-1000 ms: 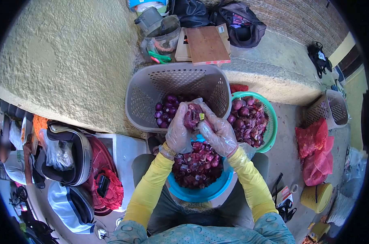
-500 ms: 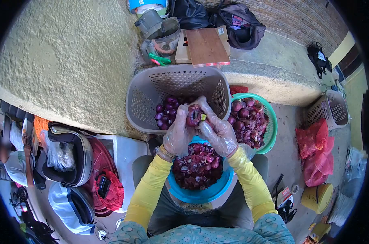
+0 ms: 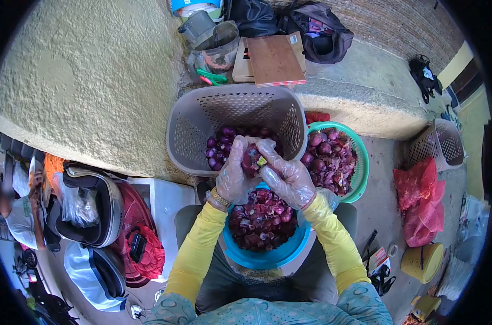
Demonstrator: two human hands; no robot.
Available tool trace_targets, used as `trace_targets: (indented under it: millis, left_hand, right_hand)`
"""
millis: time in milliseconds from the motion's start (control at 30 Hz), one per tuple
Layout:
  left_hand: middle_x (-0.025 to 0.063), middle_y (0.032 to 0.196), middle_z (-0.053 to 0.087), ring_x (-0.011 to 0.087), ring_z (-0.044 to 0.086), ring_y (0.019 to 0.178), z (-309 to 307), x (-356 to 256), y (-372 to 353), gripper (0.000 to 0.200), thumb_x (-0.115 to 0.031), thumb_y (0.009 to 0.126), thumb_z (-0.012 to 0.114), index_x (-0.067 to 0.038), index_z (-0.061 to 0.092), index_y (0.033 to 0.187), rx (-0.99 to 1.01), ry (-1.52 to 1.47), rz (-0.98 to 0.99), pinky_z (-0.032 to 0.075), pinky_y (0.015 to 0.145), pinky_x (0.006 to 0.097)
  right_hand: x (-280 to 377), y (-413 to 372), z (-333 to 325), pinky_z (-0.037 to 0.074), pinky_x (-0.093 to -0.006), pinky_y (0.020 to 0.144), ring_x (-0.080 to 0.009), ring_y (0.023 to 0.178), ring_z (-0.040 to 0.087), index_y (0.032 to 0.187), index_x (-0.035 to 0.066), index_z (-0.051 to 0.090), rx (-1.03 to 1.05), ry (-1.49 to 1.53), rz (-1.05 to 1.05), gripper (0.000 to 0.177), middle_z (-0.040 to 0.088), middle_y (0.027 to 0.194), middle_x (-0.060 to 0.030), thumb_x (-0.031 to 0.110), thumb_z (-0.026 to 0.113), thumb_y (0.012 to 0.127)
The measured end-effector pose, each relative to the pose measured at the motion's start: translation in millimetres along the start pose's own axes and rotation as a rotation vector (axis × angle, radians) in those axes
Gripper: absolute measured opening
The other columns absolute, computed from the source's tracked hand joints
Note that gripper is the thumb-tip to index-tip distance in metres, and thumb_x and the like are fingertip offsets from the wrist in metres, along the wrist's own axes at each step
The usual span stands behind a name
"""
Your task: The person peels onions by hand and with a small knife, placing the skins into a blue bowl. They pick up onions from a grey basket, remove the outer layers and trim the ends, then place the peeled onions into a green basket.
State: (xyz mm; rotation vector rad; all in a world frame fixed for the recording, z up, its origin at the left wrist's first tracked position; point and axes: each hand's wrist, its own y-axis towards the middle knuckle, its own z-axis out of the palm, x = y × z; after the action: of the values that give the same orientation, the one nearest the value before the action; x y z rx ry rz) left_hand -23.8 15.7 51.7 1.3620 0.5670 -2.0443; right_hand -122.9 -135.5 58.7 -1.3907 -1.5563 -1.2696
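Note:
My left hand (image 3: 232, 172) and my right hand (image 3: 292, 181), both in clear plastic gloves, are closed around a red onion (image 3: 251, 161). A small yellow-green bit (image 3: 261, 161) shows at the onion between my fingertips. Below them, a blue basin (image 3: 267, 262) holds red onions and a mass of purple skins. Smooth peeled onions (image 3: 219, 149) lie in the grey-brown perforated basket (image 3: 202, 108) just beyond my hands. To the right, a green colander (image 3: 363, 173) contains unpeeled onions and loose skins.
A brown board (image 3: 276, 59) on a box, bags (image 3: 322, 35) and clear containers (image 3: 219, 46) sit on the ledge ahead. At right are red mesh sacks (image 3: 422, 211), a yellow bucket (image 3: 423, 262) and another basket (image 3: 438, 146). Another person (image 3: 24, 219) is at far left.
Both hands have shifted slightly left and turned the onion, with the fingers closing further over it. The yellow-green bit now sits further left and faces up more.

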Motion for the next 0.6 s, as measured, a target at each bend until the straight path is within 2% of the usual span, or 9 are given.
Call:
trace_targets:
  millis: [100, 133, 200, 267, 300, 400, 467, 567, 600]
  left_hand:
    - [0.0112, 0.130, 0.062, 0.0212, 0.060, 0.115, -9.7, 4.0, 1.7, 0.063, -0.053, 0.111, 0.020, -0.005, 0.054, 0.133, 0.036, 0.128, 0.033, 0.047, 0.104, 0.0380]
    - [0.0107, 0.131, 0.062, 0.0215, 0.061, 0.114, -12.7, 3.5, 2.5, 0.065, -0.056, 0.110, 0.020, -0.005, 0.055, 0.133, 0.069, 0.286, 0.070, 0.048, 0.104, 0.0383]
    - [0.0098, 0.132, 0.062, 0.0218, 0.061, 0.113, -14.5, -6.1, 1.1, 0.068, -0.059, 0.109, 0.021, -0.006, 0.055, 0.134, 0.106, 0.249, -0.011, 0.048, 0.102, 0.0380]
    - [0.0089, 0.132, 0.062, 0.0221, 0.062, 0.112, -14.1, -16.9, -0.4, 0.070, -0.062, 0.108, 0.022, -0.006, 0.055, 0.135, 0.141, 0.213, -0.090, 0.049, 0.101, 0.0376]
    - [0.0079, 0.134, 0.062, 0.0215, 0.062, 0.113, -14.5, -20.2, -0.9, 0.072, -0.064, 0.107, 0.024, -0.007, 0.054, 0.138, 0.166, 0.093, -0.183, 0.049, 0.100, 0.0368]
    - [0.0058, 0.132, 0.061, 0.0193, 0.061, 0.108, -12.8, -15.0, -2.9, 0.077, -0.070, 0.105, 0.028, -0.008, 0.051, 0.144, 0.151, -0.094, -0.284, 0.050, 0.095, 0.0346]
    - [0.0047, 0.129, 0.061, 0.0177, 0.061, 0.103, -10.9, -9.2, -1.6, 0.079, -0.072, 0.103, 0.031, -0.009, 0.048, 0.148, 0.111, -0.161, -0.291, 0.050, 0.091, 0.0332]
    - [0.0043, 0.140, 0.055, 0.0125, 0.058, 0.093, -2.3, -8.5, 0.0, 0.087, -0.073, 0.100, 0.038, -0.009, 0.032, 0.159, 0.223, -0.143, -0.170, 0.050, 0.071, 0.0287]
    - [0.0043, 0.140, 0.055, 0.0125, 0.058, 0.093, 0.1, -9.2, -1.0, 0.087, -0.073, 0.100, 0.038, -0.009, 0.032, 0.159, 0.223, -0.143, -0.170, 0.050, 0.071, 0.0287]
  right_hand:
    - [1.8, -0.6, -1.5, 0.049, -0.0302, 0.099, -0.0141, 0.113, 0.066, 0.155, 0.010, 0.044, -0.002, -0.040, -0.084, 0.058, 0.065, 0.135, -0.0208, 0.010, 0.063, 0.100]
    - [4.0, -1.3, -2.3, 0.049, -0.0306, 0.100, -0.0173, 0.115, 0.068, 0.155, 0.009, 0.044, 0.026, -0.020, -0.036, 0.058, 0.065, 0.135, -0.0202, 0.010, 0.063, 0.101]
    - [3.3, -0.3, -2.4, 0.049, -0.0310, 0.100, -0.0204, 0.116, 0.069, 0.155, 0.009, 0.044, 0.054, 0.001, 0.013, 0.057, 0.066, 0.135, -0.0195, 0.011, 0.062, 0.101]
    - [-3.3, 4.5, -1.3, 0.049, -0.0282, 0.094, -0.0108, 0.096, 0.066, 0.154, 0.010, 0.047, -0.016, -0.066, -0.286, 0.058, 0.073, 0.105, -0.0142, 0.007, 0.063, 0.099]
    - [-4.5, 4.3, -1.0, 0.049, -0.0282, 0.094, -0.0108, 0.096, 0.066, 0.154, 0.010, 0.047, -0.015, -0.065, -0.286, 0.058, 0.073, 0.105, -0.0142, 0.007, 0.063, 0.099]
    - [-1.0, 1.2, -2.2, 0.047, -0.0289, 0.099, -0.0110, 0.106, 0.065, 0.155, 0.012, 0.046, -0.004, -0.044, -0.261, 0.057, 0.073, 0.121, -0.0104, 0.008, 0.061, 0.101]
    - [14.3, -2.2, -6.0, 0.040, -0.0317, 0.111, -0.0164, 0.137, 0.050, 0.154, 0.008, 0.046, 0.066, 0.144, 0.245, 0.053, 0.058, 0.147, -0.0178, 0.010, 0.059, 0.103]
    - [-24.1, 1.2, 5.0, 0.044, -0.0291, 0.104, -0.0120, 0.122, 0.057, 0.155, 0.008, 0.046, -0.173, 0.123, -0.060, 0.052, 0.063, 0.140, -0.0128, 0.012, 0.057, 0.105]
    - [-21.3, 1.2, 4.2, 0.044, -0.0291, 0.104, -0.0120, 0.122, 0.057, 0.155, 0.008, 0.046, -0.173, 0.122, -0.059, 0.052, 0.063, 0.140, -0.0128, 0.012, 0.057, 0.105]
